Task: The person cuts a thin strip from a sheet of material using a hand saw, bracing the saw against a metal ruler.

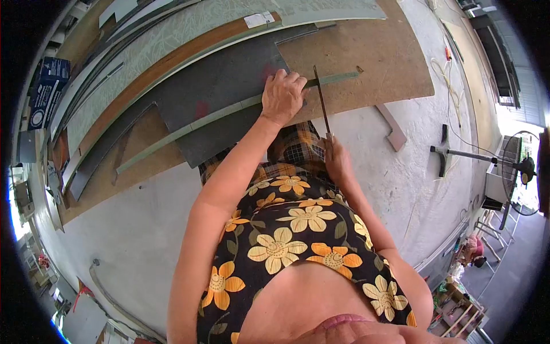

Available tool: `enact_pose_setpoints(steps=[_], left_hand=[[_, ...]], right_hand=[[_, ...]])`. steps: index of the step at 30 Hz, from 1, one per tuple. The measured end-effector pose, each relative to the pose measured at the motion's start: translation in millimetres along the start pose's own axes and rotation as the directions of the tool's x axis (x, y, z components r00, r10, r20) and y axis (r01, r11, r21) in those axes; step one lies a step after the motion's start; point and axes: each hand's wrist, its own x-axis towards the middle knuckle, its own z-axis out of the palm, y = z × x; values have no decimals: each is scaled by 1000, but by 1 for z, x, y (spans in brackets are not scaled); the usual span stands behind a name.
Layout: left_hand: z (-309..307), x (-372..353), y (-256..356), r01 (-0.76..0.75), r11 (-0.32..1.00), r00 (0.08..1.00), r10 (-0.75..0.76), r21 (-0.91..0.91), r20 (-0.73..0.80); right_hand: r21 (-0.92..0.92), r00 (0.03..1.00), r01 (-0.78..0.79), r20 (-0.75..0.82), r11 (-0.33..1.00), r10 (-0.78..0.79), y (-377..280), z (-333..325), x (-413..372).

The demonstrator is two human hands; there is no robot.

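A long, narrow green strip (223, 109) lies across a dark grey sheet (215, 97) and a brown board, with several cross marks along it. My left hand (282, 96) presses down on the strip with its fingers curled over it, near the sheet's right edge. Close to my body, my right hand (338, 163) is closed around the handle end of a thin, long saw (323, 103). The saw's blade crosses the strip just right of my left hand, its far end pointing away from me. Whether its teeth have cut into the strip is too small to see.
Patterned pale green panels (206, 20) and a brown wooden strip (212, 40) lie along the far side of the brown board (378, 63). An angled pinkish piece (392, 129) rests on the floor. A stand fan (518, 169) is at right, a blue box (50, 92) at left.
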Motion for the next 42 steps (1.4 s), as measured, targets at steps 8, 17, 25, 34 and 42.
enact_pose_setpoints(steps=[8,17,25,34,42], left_hand=[[-1,0,0,15,1000,1000,-15,-8,-22],[2,0,-3,-3,1000,1000,3,-13,23],[-5,1,-1,16,1000,999,-16,-8,49],[-1,-1,-1,21,1000,999,-20,-16,35],[0,0,0,33,999,999,-33,-33,11]], right_hand=[[5,990,107,-98,994,-106,-52,-6,92],[-17,1000,24,-4,1000,-24,10,5,-15],[14,995,77,-66,997,-76,-51,-3,95],[-35,999,41,-31,999,-42,7,6,14],[58,977,193,-102,979,-187,-46,-7,78]])
